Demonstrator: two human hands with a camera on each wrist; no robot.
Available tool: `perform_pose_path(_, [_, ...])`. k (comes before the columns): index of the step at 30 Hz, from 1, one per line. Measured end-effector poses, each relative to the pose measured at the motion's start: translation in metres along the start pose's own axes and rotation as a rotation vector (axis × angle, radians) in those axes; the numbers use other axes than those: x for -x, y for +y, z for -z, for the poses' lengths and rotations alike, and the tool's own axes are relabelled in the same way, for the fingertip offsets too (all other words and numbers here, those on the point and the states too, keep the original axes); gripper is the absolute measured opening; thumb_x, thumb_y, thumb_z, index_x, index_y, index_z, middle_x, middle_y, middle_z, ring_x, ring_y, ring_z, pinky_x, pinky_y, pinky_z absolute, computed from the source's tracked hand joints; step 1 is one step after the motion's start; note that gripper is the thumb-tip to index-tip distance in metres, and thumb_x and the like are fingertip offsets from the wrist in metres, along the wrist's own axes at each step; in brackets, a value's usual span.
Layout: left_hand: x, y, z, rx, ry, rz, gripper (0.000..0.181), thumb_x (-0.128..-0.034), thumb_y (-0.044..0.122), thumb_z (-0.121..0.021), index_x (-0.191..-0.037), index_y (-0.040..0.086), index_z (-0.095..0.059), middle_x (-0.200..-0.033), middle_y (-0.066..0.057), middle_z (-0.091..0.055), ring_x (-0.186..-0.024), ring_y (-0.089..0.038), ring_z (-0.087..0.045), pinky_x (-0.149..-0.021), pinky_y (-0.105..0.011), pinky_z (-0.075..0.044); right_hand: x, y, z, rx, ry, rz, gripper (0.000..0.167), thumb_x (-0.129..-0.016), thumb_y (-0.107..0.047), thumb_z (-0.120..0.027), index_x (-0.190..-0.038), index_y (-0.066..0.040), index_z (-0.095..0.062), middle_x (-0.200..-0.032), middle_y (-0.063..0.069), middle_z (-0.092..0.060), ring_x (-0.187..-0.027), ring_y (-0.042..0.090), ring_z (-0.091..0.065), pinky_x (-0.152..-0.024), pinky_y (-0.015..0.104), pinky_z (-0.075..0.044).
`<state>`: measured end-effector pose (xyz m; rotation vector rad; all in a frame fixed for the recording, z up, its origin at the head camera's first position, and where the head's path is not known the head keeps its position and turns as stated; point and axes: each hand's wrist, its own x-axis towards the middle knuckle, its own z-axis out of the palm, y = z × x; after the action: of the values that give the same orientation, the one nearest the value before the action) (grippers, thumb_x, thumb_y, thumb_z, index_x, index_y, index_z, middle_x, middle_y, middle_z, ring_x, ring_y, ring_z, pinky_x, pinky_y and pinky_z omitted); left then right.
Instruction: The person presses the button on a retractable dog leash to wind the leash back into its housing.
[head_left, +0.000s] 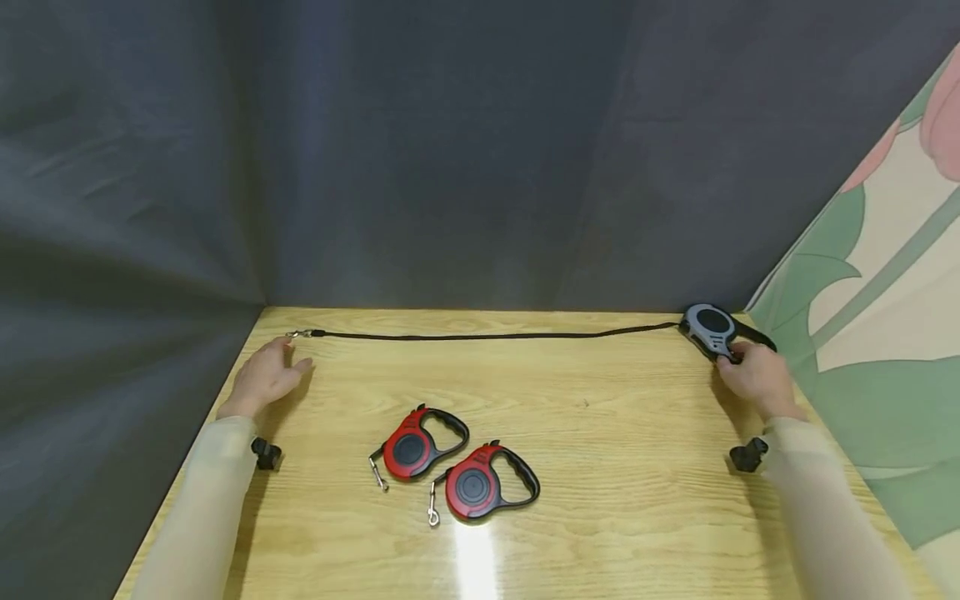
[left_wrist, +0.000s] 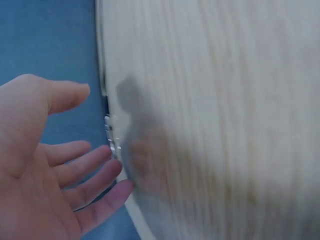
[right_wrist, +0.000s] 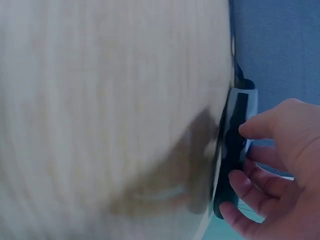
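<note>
A grey and black retractable dog leash (head_left: 707, 327) lies at the table's back right corner. My right hand (head_left: 761, 380) holds it, with the thumb (right_wrist: 257, 124) on its edge in the right wrist view and the fingers around its lower part. Its black strap (head_left: 480, 337) runs nearly straight along the back of the table to a metal clip (head_left: 300, 333) at the left. Beside that clip is my left hand (head_left: 262, 379); its thumb stands apart and the fingertips (left_wrist: 120, 192) reach the clip without curling round it.
Two red and black retractable leashes, the left one (head_left: 408, 450) and the right one (head_left: 474, 488), lie side by side near the table's middle, metal clips out. A dark grey curtain (head_left: 450, 167) borders the back and left. Floral fabric (head_left: 885, 333) hangs along the right.
</note>
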<state>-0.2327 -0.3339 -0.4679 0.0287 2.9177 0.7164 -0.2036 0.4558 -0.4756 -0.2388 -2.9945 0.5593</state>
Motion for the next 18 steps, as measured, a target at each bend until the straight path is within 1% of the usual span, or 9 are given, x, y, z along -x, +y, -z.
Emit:
perform_pose_path(3, [-0.006,-0.006,-0.001,-0.004,-0.004,0.014,0.079,-0.1095,0.038,-0.052,-0.163,-0.012,-0.023,-0.158,-0.041,-0.039,-0.141,-0.063,-0.040,-0.113,-0.074,-0.036,0.003,-0.001,-0.006,0.001,-0.013,-0.014,0.051,-0.102,-0.021,-0.056,-0.134,0.018,-0.059,-0.131,0.045,-0.059,-0.115,0.066,-0.056,-0.094,0.072,-0.048])
perform_pose_path(7, [-0.012,-0.008,-0.003,-0.038,-0.003,0.011,0.079,-0.1089,0.034,-0.052,-0.164,-0.012,-0.020,-0.162,-0.044,-0.028,-0.145,-0.066,-0.029,-0.117,-0.077,-0.029,0.008,0.000,-0.009,-0.007,-0.001,-0.035,0.048,-0.102,-0.020,-0.059,-0.134,0.016,-0.060,-0.131,0.044,-0.059,-0.116,0.065,-0.056,-0.094,0.072,-0.048])
perform_pose_path(11, [-0.017,-0.006,-0.004,-0.065,-0.005,-0.001,0.078,-0.1084,0.032,-0.052,-0.165,-0.011,-0.019,-0.164,-0.043,-0.024,-0.147,-0.066,-0.026,-0.118,-0.077,-0.028,0.012,0.000,-0.007,0.009,0.031,-0.019,0.044,-0.100,-0.019,-0.061,-0.129,0.015,-0.062,-0.124,0.042,-0.064,-0.110,0.064,-0.059,-0.091,0.070,-0.049])
perform_pose_path(13, [-0.018,-0.005,-0.003,-0.087,-0.013,-0.013,0.077,-0.1084,0.032,-0.052,-0.165,-0.010,-0.020,-0.166,-0.042,-0.023,-0.147,-0.066,-0.025,-0.118,-0.077,-0.028,0.014,-0.002,-0.006,0.010,0.039,-0.007,0.043,-0.101,-0.018,-0.062,-0.128,0.014,-0.063,-0.122,0.042,-0.065,-0.109,0.064,-0.060,-0.091,0.070,-0.049])
perform_pose_path(16, [-0.019,-0.004,-0.001,-0.133,-0.033,-0.030,0.074,-0.1092,0.030,-0.049,-0.164,-0.011,-0.020,-0.167,-0.040,-0.022,-0.147,-0.069,-0.023,-0.118,-0.077,-0.027,0.020,-0.004,-0.008,-0.002,0.033,0.013,0.041,-0.101,-0.018,-0.063,-0.127,0.014,-0.065,-0.122,0.041,-0.066,-0.109,0.063,-0.060,-0.091,0.069,-0.049])
perform_pose_path(18, [-0.020,-0.003,0.000,-0.154,-0.048,-0.033,0.072,-0.1098,0.030,-0.047,-0.164,-0.010,-0.021,-0.167,-0.039,-0.023,-0.147,-0.069,-0.022,-0.118,-0.077,-0.027,0.023,-0.005,-0.008,-0.010,0.026,0.037,0.039,-0.100,-0.017,-0.065,-0.125,0.014,-0.066,-0.120,0.040,-0.067,-0.108,0.062,-0.062,-0.088,0.068,-0.050])
